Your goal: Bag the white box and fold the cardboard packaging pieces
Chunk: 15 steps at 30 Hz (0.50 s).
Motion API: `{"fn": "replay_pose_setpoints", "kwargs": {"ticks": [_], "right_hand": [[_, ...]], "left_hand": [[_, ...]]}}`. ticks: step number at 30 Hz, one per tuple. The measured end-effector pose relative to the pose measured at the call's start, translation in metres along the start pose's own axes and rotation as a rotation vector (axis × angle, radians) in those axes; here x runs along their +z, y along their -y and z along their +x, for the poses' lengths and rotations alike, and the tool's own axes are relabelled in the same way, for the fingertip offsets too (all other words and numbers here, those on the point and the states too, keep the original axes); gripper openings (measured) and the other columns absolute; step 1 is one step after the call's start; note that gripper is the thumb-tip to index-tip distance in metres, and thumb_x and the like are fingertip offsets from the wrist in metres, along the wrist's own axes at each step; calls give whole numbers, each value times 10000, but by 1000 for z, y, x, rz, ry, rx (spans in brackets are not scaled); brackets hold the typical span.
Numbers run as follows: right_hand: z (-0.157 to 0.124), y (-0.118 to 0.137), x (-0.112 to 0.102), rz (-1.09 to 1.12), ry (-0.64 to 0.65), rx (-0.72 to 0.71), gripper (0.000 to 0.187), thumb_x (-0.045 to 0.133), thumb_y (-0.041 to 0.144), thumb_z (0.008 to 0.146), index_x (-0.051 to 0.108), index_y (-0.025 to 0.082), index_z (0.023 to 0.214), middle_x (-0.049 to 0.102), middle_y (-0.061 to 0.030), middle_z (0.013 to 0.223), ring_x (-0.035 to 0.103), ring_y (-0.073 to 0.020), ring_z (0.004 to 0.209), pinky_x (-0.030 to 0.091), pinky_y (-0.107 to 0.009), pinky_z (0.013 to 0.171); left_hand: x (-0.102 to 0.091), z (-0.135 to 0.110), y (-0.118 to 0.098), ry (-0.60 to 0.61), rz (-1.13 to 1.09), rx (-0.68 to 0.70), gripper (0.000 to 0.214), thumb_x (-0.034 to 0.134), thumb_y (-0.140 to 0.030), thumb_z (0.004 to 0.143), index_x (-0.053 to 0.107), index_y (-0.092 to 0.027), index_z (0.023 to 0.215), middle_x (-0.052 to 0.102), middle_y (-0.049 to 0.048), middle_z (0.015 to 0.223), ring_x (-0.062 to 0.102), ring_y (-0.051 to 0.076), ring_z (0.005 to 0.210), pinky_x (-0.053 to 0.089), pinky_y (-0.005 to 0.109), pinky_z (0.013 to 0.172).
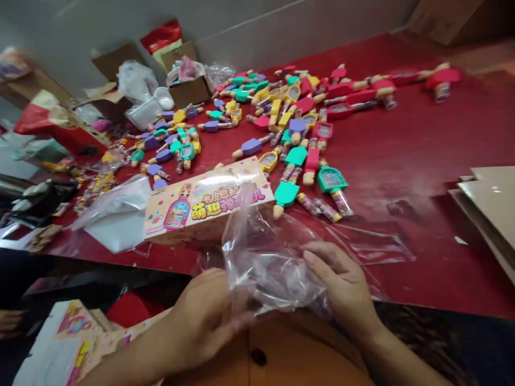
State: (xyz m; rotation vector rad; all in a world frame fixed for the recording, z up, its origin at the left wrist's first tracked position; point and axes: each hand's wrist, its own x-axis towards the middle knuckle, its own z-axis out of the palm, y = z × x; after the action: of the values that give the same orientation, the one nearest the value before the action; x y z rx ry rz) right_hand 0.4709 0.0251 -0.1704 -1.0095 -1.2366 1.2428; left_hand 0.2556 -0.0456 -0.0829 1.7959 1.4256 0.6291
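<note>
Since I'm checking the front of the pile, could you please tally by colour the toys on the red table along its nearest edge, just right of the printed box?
Teal toys: 3
Red toy: 1
Yellow toy: 1
Total: 5

Even bright light, warped blurred edges

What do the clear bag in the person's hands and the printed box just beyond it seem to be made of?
The clear bag, held between the left hand and right hand, looks like thin, flexible plastic film: it is see-through, creased and shiny. The printed box looks like paperboard, probably with a smooth coated finish, judging by its firm flat faces and sheen, though the coating is hard to confirm.
</note>
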Motion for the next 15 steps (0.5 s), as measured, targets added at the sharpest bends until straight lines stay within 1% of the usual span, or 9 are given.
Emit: {"fn": "replay_pose_setpoints", "kwargs": {"ticks": [3,5,7,9,10,11,13,14,15], "right_hand": [[4,-2,-31,-105,-73,93,228,708,437,746,674,215,781,638,-21,714,602,-169,619,493,-229,526],[10,2,-52,-237,-206,83,286,695,488,743,665,211,812,614,-31,712,568,-185,607,470,-273,530],[13,10,-64,-495,-404,-57,303,674,495,762,646,208,853,588,-51,767,552,-227,694,467,-351,650],[7,21,-60,-684,-564,-216,243,651,445,806,607,213,863,552,-64,835,534,-258,812,432,-398,791],[1,26,-51,-670,-534,-252,225,622,440,835,585,221,869,538,-63,856,531,-256,834,431,-391,808],[-6,30,-38,-561,-399,-246,243,586,473,857,563,233,894,533,-56,860,540,-245,813,458,-368,767],[-18,34,-9,-188,71,-110,355,537,580,857,503,271,1026,564,-42,916,580,-223,776,509,-315,654],[-23,34,4,-36,268,-35,419,553,614,832,462,289,1081,586,-34,949,600,-218,780,523,-299,631],[-25,33,13,45,386,20,453,584,617,812,445,296,1100,602,-27,962,613,-217,799,532,-290,639]], "left_hand": [[8,22,-4,-27,-172,9,371,473,-469,886,637,-183,715,592,31,649,549,140,600,439,241,572],[4,31,0,-79,-358,-58,485,463,-552,864,594,-166,603,563,24,583,520,122,538,417,226,518],[0,34,6,-122,-594,-177,564,460,-579,856,510,-158,484,545,18,504,506,103,467,412,210,479],[0,35,9,-120,-813,-300,548,501,-563,844,520,-149,485,602,27,534,561,107,467,449,204,482],[3,35,7,-91,-895,-339,482,540,-555,826,592,-149,570,659,39,627,619,128,533,488,214,522],[7,36,4,-44,-954,-362,403,587,-550,797,659,-163,711,698,51,746,666,156,633,524,237,583],[20,38,-6,84,-998,-375,411,668,-538,735,672,-215,989,698,70,992,677,210,879,547,307,759],[26,39,-12,139,-989,-361,449,690,-531,715,659,-227,1044,679,73,1066,647,224,982,521,336,855],[30,39,-17,176,-972,-337,451,703,-519,706,663,-223,1044,668,73,1096,618,229,1046,485,352,926]]}}
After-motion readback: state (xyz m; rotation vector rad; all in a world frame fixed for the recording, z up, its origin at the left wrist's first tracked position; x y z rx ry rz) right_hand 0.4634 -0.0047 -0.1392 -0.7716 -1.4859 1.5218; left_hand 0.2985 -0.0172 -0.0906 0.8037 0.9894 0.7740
